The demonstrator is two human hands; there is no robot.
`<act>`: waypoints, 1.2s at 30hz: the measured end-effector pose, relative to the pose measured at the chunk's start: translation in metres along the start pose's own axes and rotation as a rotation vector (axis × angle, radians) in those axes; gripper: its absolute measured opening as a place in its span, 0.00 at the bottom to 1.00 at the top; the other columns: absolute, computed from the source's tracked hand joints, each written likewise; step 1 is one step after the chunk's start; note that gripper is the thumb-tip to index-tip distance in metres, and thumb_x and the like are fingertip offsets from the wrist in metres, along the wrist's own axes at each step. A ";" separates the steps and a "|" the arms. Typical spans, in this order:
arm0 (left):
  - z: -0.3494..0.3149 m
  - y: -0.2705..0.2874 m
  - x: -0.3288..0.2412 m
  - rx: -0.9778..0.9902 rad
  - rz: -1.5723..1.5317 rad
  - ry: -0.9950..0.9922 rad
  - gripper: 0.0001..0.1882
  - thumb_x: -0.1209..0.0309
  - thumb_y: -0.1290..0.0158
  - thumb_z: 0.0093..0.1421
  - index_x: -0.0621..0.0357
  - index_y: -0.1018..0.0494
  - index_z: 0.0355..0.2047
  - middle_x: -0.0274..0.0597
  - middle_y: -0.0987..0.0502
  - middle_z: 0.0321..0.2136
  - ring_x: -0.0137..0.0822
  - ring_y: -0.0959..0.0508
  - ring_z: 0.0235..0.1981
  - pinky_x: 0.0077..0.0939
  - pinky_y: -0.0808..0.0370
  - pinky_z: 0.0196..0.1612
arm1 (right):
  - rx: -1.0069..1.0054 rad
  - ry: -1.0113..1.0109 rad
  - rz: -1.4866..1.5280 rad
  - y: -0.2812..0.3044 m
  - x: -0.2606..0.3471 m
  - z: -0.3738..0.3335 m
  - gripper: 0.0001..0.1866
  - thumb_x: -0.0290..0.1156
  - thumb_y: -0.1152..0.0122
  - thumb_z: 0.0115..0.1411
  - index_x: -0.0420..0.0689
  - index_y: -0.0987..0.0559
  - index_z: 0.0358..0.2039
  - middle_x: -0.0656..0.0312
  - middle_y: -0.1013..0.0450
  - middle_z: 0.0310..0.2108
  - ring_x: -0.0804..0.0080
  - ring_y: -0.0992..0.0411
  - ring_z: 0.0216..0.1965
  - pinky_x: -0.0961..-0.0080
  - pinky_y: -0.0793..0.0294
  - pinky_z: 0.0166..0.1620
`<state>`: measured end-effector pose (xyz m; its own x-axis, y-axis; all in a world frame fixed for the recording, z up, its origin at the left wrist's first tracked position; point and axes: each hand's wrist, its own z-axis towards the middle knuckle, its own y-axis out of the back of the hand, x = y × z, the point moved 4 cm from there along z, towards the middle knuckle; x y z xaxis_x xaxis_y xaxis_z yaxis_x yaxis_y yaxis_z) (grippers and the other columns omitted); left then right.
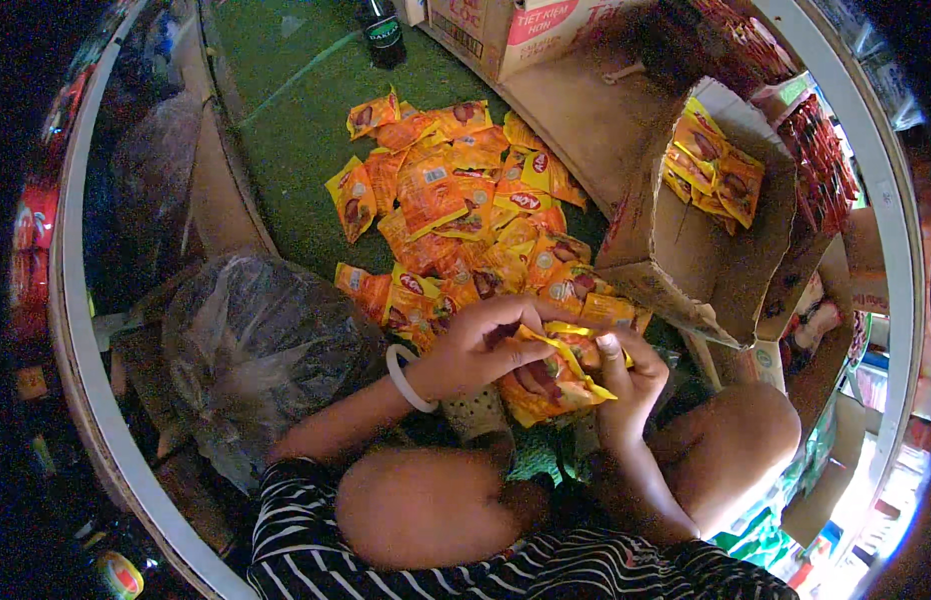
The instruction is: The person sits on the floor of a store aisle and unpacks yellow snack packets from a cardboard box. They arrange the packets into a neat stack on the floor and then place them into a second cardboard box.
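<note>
Orange and yellow snack packets are gripped between my two hands, just above my lap; how many are stacked there I cannot tell. My left hand, with a white bangle on the wrist, closes round their left side. On the right edge, my right hand pinches them with the thumb on top. A loose heap of matching packets spreads over the green floor right beyond my hands. To the right, an open cardboard box has several of the same packets lying in its far end.
A dark bottle stands on the green floor at the back. Large cartons line the far right. A clear plastic bag bulges at my left. Red packages hang or stack beyond the open box.
</note>
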<state>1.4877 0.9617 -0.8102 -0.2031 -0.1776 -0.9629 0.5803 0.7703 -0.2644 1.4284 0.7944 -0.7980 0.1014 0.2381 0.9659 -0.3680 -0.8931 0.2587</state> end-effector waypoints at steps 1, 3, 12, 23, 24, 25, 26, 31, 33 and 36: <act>-0.001 0.001 0.002 -0.015 -0.001 0.034 0.06 0.76 0.43 0.53 0.63 0.29 0.27 0.49 0.26 0.44 0.38 0.22 0.39 0.31 0.26 0.42 | -0.065 0.049 -0.037 -0.001 0.003 0.001 0.05 0.25 0.37 0.51 0.36 0.19 0.25 0.60 0.23 0.22 0.75 0.28 0.23 0.78 0.30 0.31; -0.003 0.006 0.001 -0.063 0.212 -0.066 0.06 0.75 0.41 0.51 0.64 0.27 0.27 0.47 0.23 0.39 0.35 0.21 0.36 0.29 0.24 0.38 | -0.052 0.087 -0.098 -0.001 0.018 0.004 0.04 0.25 0.34 0.48 0.37 0.19 0.23 0.60 0.23 0.21 0.76 0.28 0.22 0.79 0.30 0.30; -0.003 0.024 -0.003 -0.266 0.154 -0.075 0.05 0.78 0.40 0.47 0.63 0.20 0.27 0.41 0.21 0.30 0.32 0.22 0.31 0.22 0.27 0.38 | -0.035 -0.181 0.159 0.003 -0.002 0.008 0.09 0.30 0.36 0.53 0.40 0.22 0.20 0.66 0.26 0.19 0.81 0.31 0.20 0.83 0.33 0.27; 0.004 0.011 -0.019 0.031 0.430 -0.305 0.07 0.73 0.37 0.46 0.59 0.23 0.25 0.40 0.24 0.36 0.31 0.24 0.37 0.23 0.28 0.39 | -0.077 -0.012 0.037 0.003 0.008 0.005 0.08 0.29 0.35 0.51 0.39 0.22 0.21 0.63 0.26 0.20 0.76 0.30 0.24 0.81 0.34 0.32; 0.004 0.009 -0.016 0.017 0.504 -0.326 0.07 0.74 0.37 0.45 0.59 0.22 0.26 0.40 0.24 0.36 0.31 0.24 0.36 0.24 0.28 0.39 | -0.042 0.035 -0.014 0.004 0.011 0.006 0.07 0.29 0.34 0.50 0.39 0.22 0.21 0.63 0.26 0.20 0.75 0.30 0.24 0.80 0.33 0.32; 0.001 0.008 -0.015 -0.002 0.385 -0.210 0.08 0.73 0.37 0.45 0.59 0.21 0.27 0.39 0.23 0.33 0.32 0.24 0.36 0.26 0.27 0.37 | -0.013 0.081 -0.063 0.003 0.014 0.005 0.07 0.28 0.34 0.49 0.39 0.21 0.20 0.62 0.26 0.19 0.73 0.30 0.23 0.79 0.33 0.31; 0.000 0.007 -0.018 -0.008 0.430 -0.241 0.08 0.73 0.37 0.44 0.59 0.21 0.27 0.39 0.23 0.32 0.32 0.23 0.35 0.25 0.27 0.36 | 0.016 0.125 -0.111 0.003 0.016 0.005 0.06 0.27 0.33 0.47 0.39 0.21 0.20 0.62 0.27 0.19 0.72 0.29 0.23 0.78 0.33 0.31; -0.005 0.006 -0.034 -0.015 0.693 -0.388 0.07 0.73 0.37 0.44 0.60 0.22 0.25 0.37 0.24 0.26 0.33 0.23 0.29 0.26 0.27 0.32 | 0.034 0.327 -0.267 0.001 0.028 0.006 0.07 0.24 0.31 0.43 0.39 0.22 0.19 0.60 0.27 0.18 0.69 0.29 0.19 0.75 0.32 0.25; -0.008 0.008 -0.036 -0.023 0.696 -0.305 0.06 0.73 0.38 0.45 0.60 0.22 0.24 0.38 0.24 0.26 0.33 0.23 0.28 0.26 0.27 0.31 | 0.046 0.411 -0.305 0.001 0.029 0.004 0.07 0.24 0.31 0.43 0.39 0.23 0.18 0.59 0.28 0.17 0.68 0.30 0.18 0.75 0.32 0.24; -0.006 0.017 -0.037 -0.028 0.557 -0.299 0.06 0.73 0.38 0.46 0.61 0.23 0.23 0.38 0.24 0.26 0.33 0.23 0.28 0.25 0.27 0.31 | 0.092 0.505 -0.336 -0.001 0.040 0.004 0.08 0.27 0.31 0.45 0.39 0.23 0.18 0.61 0.27 0.17 0.72 0.30 0.18 0.74 0.32 0.25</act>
<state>1.5004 0.9853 -0.7793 0.3546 0.0944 -0.9302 0.5139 0.8115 0.2782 1.4369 0.8034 -0.7601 -0.2606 0.6437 0.7195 -0.3081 -0.7618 0.5699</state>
